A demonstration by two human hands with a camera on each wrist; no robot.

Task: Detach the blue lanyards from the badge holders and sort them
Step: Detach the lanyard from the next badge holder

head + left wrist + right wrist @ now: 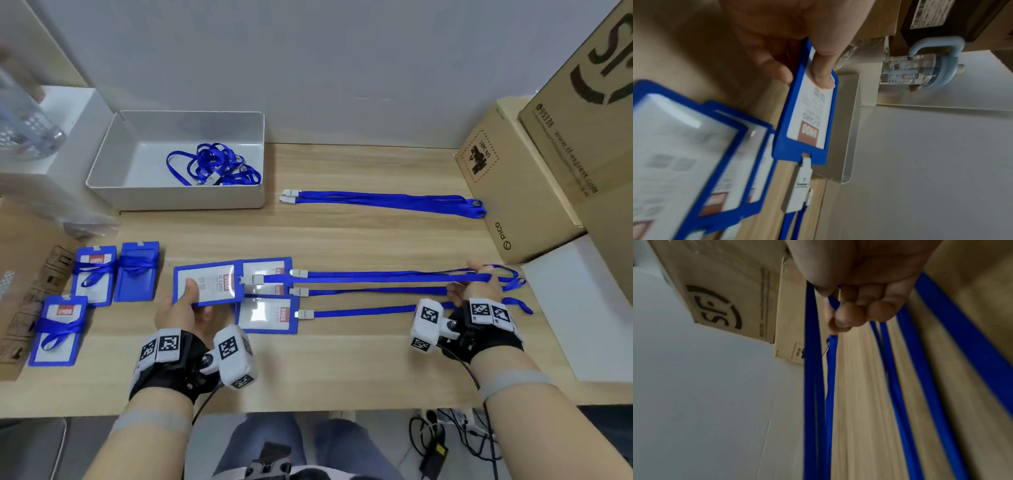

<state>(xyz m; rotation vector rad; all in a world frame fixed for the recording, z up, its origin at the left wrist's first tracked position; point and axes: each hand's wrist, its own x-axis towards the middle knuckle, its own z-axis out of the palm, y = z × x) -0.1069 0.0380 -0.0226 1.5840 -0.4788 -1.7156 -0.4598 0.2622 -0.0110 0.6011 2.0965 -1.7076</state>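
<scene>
Head view: the left hand pinches a badge holder just above the bench. Left wrist: the clip is attached — steady the holder there. Right wrist: fingers clamp the lanyard — pull straight.

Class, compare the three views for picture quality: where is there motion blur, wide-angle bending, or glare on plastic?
Head view: mostly sharp, though the table edge bows and the clear window of one flat badge holder shows glare. Left wrist view: the held badge holder is readable, the near ones smeared. Right wrist view: dim, with the blue lanyards streaked by blur.
</scene>
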